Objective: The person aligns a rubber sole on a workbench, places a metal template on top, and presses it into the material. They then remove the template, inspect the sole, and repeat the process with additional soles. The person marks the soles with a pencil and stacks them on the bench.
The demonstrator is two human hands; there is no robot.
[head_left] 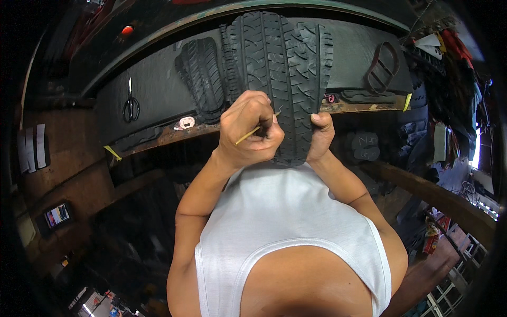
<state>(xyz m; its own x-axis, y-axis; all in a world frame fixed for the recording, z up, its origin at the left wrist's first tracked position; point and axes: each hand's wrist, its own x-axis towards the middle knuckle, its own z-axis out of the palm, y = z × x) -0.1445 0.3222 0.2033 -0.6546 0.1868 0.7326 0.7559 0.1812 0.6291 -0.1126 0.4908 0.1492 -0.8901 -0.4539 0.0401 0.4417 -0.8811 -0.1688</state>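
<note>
**Tread strip held upright against the body, stick at its left edge**

The tread strip (288,79) stood on end in front of the person, its long axis running from the chest up and away toward the tabletop (158,90), where its far end lay over the dark surface. The near end rested against the white vest (285,222).

The left hand (248,129) was clenched around a thin yellowish stick (253,132), held like a pen. The stick lay slanted, its tip toward the strip's left edge and seemingly touching the rubber there; the exact contact point was hidden by the fingers. The right hand (321,134) gripped the strip's right edge from behind, thumb on the tread face, steadying it. Both hands sat at about the same height, one on each side of the near end, so the strip lay directly between them; the left hand was the one on the working edge.

On the tabletop, a second, narrower tread piece (203,76) lay just left of the strip, touching or nearly so. Scissors (130,105) lay well apart to the left. A small pink tape roll (186,122) sat near the front edge, and a rubber loop (383,66) lay far to the right.
</note>
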